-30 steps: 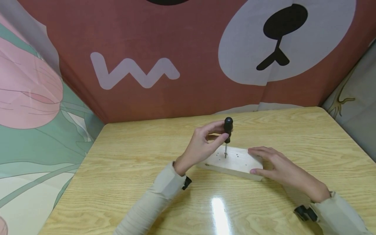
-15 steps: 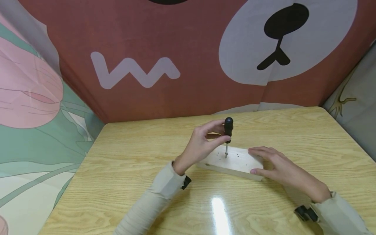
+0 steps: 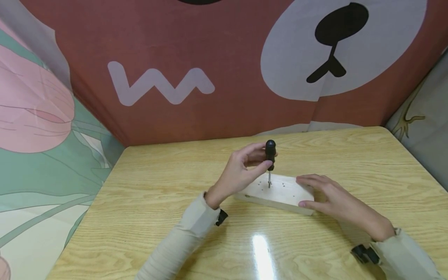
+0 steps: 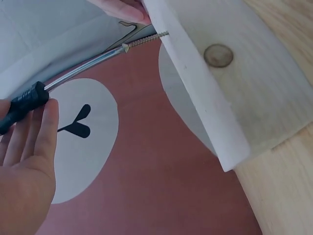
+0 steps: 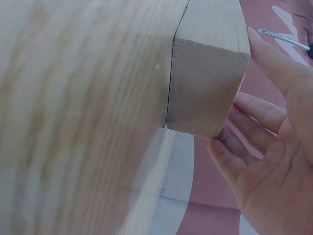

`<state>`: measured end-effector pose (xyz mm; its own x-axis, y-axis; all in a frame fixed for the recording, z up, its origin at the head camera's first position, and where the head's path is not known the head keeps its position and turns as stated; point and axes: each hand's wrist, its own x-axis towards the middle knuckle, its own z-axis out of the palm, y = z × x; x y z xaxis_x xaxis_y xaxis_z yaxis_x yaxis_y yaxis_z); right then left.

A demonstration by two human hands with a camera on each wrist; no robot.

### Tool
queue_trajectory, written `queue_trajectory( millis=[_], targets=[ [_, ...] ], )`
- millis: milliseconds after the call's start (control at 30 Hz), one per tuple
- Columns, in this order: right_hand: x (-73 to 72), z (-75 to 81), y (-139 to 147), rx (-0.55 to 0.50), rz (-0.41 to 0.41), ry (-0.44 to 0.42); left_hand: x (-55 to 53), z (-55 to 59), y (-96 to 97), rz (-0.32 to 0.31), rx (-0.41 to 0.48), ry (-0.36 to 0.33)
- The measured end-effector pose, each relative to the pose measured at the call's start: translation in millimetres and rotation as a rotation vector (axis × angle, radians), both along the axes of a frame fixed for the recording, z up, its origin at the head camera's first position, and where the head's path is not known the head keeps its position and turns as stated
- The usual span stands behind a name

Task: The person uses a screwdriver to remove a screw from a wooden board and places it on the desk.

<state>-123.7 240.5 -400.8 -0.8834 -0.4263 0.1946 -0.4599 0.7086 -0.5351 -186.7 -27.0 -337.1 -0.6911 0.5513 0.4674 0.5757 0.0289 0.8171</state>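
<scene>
A screwdriver (image 3: 270, 151) with a black handle stands nearly upright over a pale wooden block (image 3: 288, 189). My left hand (image 3: 239, 171) pinches its handle between thumb and fingers. In the left wrist view, the tip of the steel shaft meets the head of a brassy screw (image 4: 146, 40). That screw's point is in the block's upper face, and much of its thread still shows. At the block's right end, my right hand (image 3: 336, 198) grips it, thumb on the near side and fingers on the far side. Several small dark holes dot the upper face.
The block lies on a wood-grain table (image 3: 168, 182), whose back edge meets a printed cloth (image 3: 175, 124). More printed cloth hangs at the left and right. Dark wrist devices (image 3: 364, 254) sit at both cuffs.
The left thumb and fingers shift slightly around the screwdriver handle, and its top leans a little to the left. The block and right hand stay in place.
</scene>
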Motion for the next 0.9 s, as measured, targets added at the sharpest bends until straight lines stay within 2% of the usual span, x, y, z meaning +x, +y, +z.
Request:
queue_trajectory(
  millis=[200,333,467,700,900],
  targets=[
    [-0.4,-0.4,0.2,0.003,-0.002,-0.005,-1.3,0.2,0.8,0.06,-0.019,0.035],
    [0.4,-0.3,-0.6,-0.007,0.0,0.008,-1.2,-1.0,0.0,0.076,-0.011,0.016],
    [0.1,-0.3,-0.9,-0.004,0.003,0.008,-1.1,0.1,-2.3,0.068,-0.015,-0.001],
    [-0.3,-0.4,-0.2,-0.001,-0.009,-0.008,-1.6,2.8,-5.4,0.016,-0.003,-0.011],
    [-1.0,-1.0,0.2,0.006,-0.009,-0.004,-2.8,3.5,-4.8,0.052,-0.002,0.019]
  ],
)
